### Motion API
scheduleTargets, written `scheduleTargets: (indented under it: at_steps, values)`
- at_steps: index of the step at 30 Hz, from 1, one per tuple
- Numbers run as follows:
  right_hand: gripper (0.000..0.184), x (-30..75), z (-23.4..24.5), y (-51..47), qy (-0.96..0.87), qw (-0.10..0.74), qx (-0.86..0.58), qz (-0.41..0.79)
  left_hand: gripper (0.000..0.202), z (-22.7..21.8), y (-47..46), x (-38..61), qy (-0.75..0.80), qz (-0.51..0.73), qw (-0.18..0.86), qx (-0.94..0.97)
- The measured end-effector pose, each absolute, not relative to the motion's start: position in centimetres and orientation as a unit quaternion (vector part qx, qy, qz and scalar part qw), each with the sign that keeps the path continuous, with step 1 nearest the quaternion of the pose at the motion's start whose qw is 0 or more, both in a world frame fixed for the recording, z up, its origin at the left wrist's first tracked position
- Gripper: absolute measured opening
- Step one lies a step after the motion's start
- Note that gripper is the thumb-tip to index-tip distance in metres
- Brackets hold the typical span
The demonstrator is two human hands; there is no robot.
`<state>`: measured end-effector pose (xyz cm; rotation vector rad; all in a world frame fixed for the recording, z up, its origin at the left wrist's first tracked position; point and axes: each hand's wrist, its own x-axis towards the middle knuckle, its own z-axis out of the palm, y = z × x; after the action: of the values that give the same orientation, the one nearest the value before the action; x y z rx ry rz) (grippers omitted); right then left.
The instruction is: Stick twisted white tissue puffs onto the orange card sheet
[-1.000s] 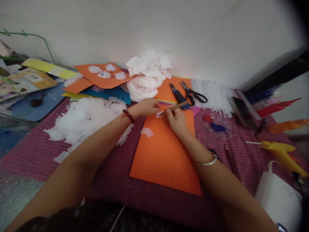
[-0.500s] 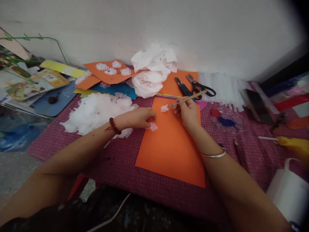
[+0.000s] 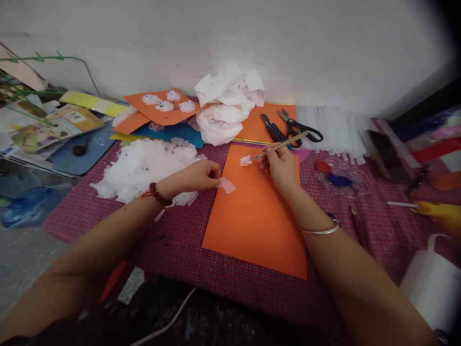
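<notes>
My right hand point(image 3: 281, 168) grips a thin wooden pencil point(image 3: 296, 139), its dark tip pointing left. Close to that tip, a small tuft of white tissue paper point(image 3: 246, 160) sits on the upper part of an orange sheet point(image 3: 252, 226). The fingertips of my left hand point(image 3: 201, 177) are pinched at the left edge of a pale tissue paper piece point(image 3: 227, 185) over the sheet's left edge. Behind and beside my left hand spreads a loose heap of white tissue pieces point(image 3: 144, 166).
Crumpled white tissue point(image 3: 226, 108) stands by the wall, with scissors point(image 3: 300, 129) to its right. Orange cards with white puffs point(image 3: 165, 105) lie behind the heap. At right are a phone point(image 3: 387, 156), a yellow glue gun point(image 3: 437, 211) and a white jug-like object point(image 3: 432, 278).
My left hand has drawn back slightly to the left, showing more of the tissue paper piece. My right hand and the pencil have hardly moved.
</notes>
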<state>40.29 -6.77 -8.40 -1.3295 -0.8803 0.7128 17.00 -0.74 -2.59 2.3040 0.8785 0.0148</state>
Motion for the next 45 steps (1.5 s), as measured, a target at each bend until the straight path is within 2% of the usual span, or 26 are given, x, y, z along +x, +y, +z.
scheduleTargets:
  at_steps: [7,13,18,25,34,45]
  values:
    - [0.011,40.3,-8.6,-6.7,-0.409,0.631,-0.592,0.290,0.012,0.6,0.9,20.4,0.328,0.138,0.436,0.827]
    - [0.009,40.1,-8.6,-6.7,-0.423,0.617,-0.596,0.290,0.016,-3.0,1.6,23.2,0.330,0.204,0.518,0.762]
    - [0.013,40.2,-8.8,-6.6,-0.423,0.616,-0.607,0.272,0.014,-5.5,2.3,22.8,0.354,0.218,0.529,0.739]
    - [0.020,40.1,-9.1,-6.4,-0.441,0.600,-0.600,0.293,0.011,-6.5,2.8,22.8,0.349,0.224,0.517,0.749]
    - [0.020,40.0,-8.7,-6.5,-0.441,0.597,-0.590,0.318,0.010,-6.7,2.7,22.8,0.350,0.224,0.505,0.756]
    - [0.012,40.1,-8.6,-6.5,-0.409,0.622,-0.601,0.292,0.011,-6.5,2.5,22.8,0.342,0.218,0.508,0.760]
